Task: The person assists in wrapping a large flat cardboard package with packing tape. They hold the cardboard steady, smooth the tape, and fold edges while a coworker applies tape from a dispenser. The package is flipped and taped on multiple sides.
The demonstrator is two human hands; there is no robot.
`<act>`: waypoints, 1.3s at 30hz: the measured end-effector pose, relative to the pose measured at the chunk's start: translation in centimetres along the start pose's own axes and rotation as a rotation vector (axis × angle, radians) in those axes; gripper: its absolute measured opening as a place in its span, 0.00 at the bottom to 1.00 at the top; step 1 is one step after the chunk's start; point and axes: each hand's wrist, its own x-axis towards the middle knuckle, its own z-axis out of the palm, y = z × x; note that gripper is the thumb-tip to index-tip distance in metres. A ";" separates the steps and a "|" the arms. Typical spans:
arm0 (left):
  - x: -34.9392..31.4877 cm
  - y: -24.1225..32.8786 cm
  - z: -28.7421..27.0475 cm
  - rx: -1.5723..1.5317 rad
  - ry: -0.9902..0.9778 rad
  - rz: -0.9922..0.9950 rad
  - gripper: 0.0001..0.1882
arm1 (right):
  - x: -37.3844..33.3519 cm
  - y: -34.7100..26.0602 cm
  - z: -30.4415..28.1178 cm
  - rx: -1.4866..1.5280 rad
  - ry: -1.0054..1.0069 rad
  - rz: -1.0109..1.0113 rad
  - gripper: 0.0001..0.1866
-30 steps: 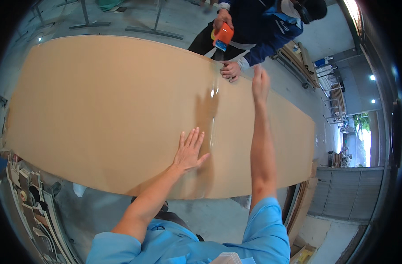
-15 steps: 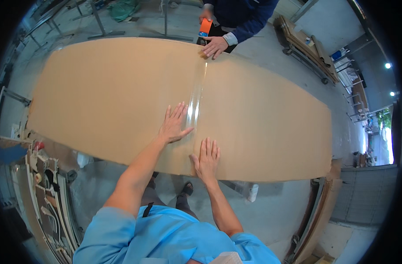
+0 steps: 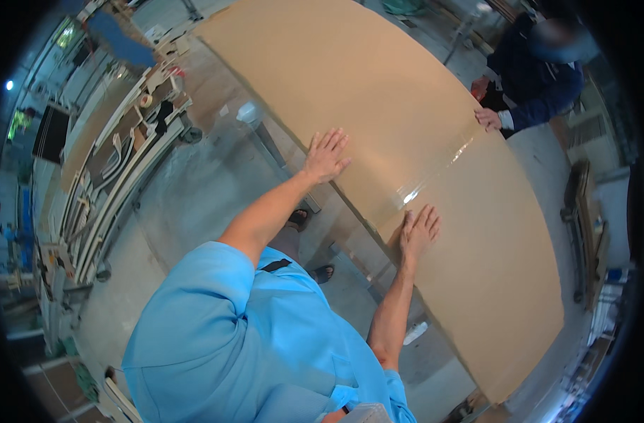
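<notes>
Workshop, grey floor [image 3: 188,204], wheeled cart [image 3: 191,135] piled with strips [image 3: 119,197], stacked boards [image 3: 585,225]

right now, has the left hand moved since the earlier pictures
Yes, the left hand has moved left across the board, farther from the clear tape strip.

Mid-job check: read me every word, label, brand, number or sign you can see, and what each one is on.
None can be read in this view.
Brown board under both hands: no lettering shows.
Clear tape strip across it: only glare, no print to be made out.
Co-worker's dark jacket: a pale mark, too small and blurred to read.
White object below the board: too small to tell.
</notes>
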 end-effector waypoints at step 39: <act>20.5 -45.5 -8.5 0.015 -0.087 0.257 0.37 | 17.0 -51.4 15.6 1.320 -0.073 0.189 0.22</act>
